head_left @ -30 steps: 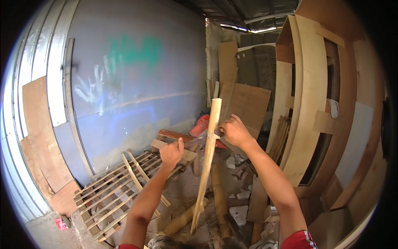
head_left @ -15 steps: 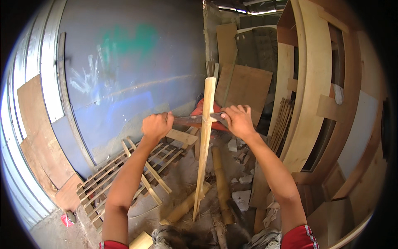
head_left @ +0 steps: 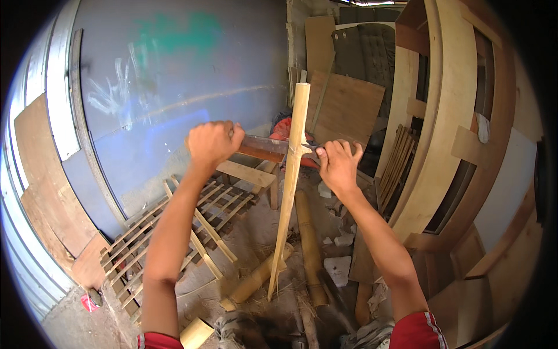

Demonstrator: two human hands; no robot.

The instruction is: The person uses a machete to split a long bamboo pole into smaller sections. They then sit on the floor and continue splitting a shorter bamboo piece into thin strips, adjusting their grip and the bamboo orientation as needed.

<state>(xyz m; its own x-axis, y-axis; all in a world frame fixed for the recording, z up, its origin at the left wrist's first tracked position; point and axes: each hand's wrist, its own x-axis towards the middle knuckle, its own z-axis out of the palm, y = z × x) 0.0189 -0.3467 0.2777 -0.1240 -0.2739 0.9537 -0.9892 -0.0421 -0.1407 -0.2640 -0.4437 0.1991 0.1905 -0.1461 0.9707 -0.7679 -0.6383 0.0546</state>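
Note:
A long split bamboo strip (head_left: pixel 289 192) stands nearly upright in front of me, its lower end down among the bamboo on the ground. Behind it crosses a long, dark knife blade (head_left: pixel 263 146), level with a node where pale wood is raised. My left hand (head_left: pixel 214 141) is closed round the knife's left end, apparently its handle. Closed on the blade's right end is my right hand (head_left: pixel 339 165), thumb towards the strip. Neither hand touches the bamboo strip.
Thick bamboo poles (head_left: pixel 312 250) lie on the ground below. A slatted wooden frame (head_left: pixel 174 232) and a small wooden bench (head_left: pixel 250 174) stand at left. Broken white blocks (head_left: pixel 338 271) lie right of the poles. Tall wooden furniture frames (head_left: pixel 442 122) line the right side.
My left hand has risen and moved slightly left, so the knife slopes down to the right more. The strip's top appears higher and slightly right; the whole view has shifted a little.

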